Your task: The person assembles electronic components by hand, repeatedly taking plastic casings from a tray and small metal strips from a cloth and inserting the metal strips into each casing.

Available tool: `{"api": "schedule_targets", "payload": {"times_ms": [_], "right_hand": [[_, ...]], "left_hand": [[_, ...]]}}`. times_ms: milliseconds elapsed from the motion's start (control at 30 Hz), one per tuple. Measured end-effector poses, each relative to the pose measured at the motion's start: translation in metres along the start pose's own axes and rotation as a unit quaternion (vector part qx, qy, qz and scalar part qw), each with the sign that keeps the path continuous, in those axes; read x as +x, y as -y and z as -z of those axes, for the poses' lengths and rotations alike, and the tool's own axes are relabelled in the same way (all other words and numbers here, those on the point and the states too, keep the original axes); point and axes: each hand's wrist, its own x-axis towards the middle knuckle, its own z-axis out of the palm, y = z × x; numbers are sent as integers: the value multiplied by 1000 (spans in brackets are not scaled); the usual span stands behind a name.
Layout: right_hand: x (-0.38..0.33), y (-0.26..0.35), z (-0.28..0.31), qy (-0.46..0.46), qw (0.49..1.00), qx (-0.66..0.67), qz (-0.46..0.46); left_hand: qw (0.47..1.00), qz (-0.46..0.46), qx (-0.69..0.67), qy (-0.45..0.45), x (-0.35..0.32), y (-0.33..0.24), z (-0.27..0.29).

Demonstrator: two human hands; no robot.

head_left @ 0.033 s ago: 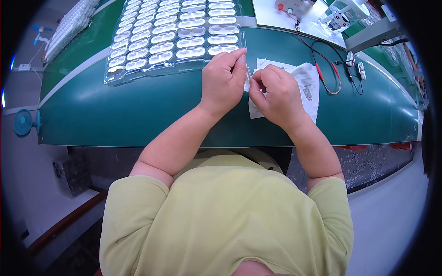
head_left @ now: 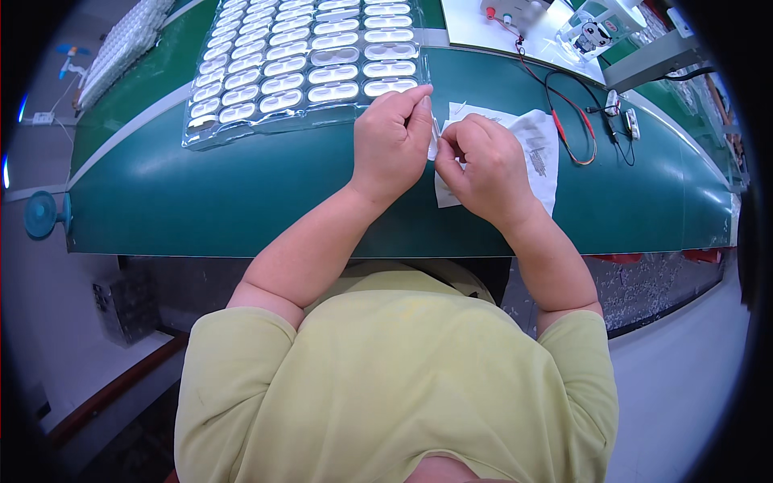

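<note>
My left hand is closed, thumb upward, around a small white plastic piece that is mostly hidden by the fingers. Only a narrow pale edge of it shows between my hands. From the other side my right hand comes close, its thumb and index finger pinched at that edge. Whether the right fingers grip the piece itself or something tiny on it is hidden. Under and behind the right hand lies a white cloth or paper sheet with grey print.
A clear plastic tray with rows of white oval parts lies beyond my left hand on the green table. Red and black cables lie to the right, below a white board with a device. A metal arm stands far right.
</note>
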Motion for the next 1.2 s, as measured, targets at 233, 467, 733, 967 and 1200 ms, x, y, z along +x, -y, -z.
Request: {"api": "schedule_targets", "payload": {"times_ms": [233,467,733,967,1200], "right_hand": [[0,-1,0,-10,1000,-15,0],[2,-4,5,9,999,31,-7],[5,-8,12,35,981,181,-60],[3,-11,12,61,972,208,-88],[6,-25,10,2,864,440,-243]], "left_hand": [[1000,-11,6,2,0,0,-1],[997,50,-47,20,1,0,2],[988,87,-120,51,0,-1,4],[979,111,-168,43,2,-1,5],[983,107,-150,22,5,-1,6]]}}
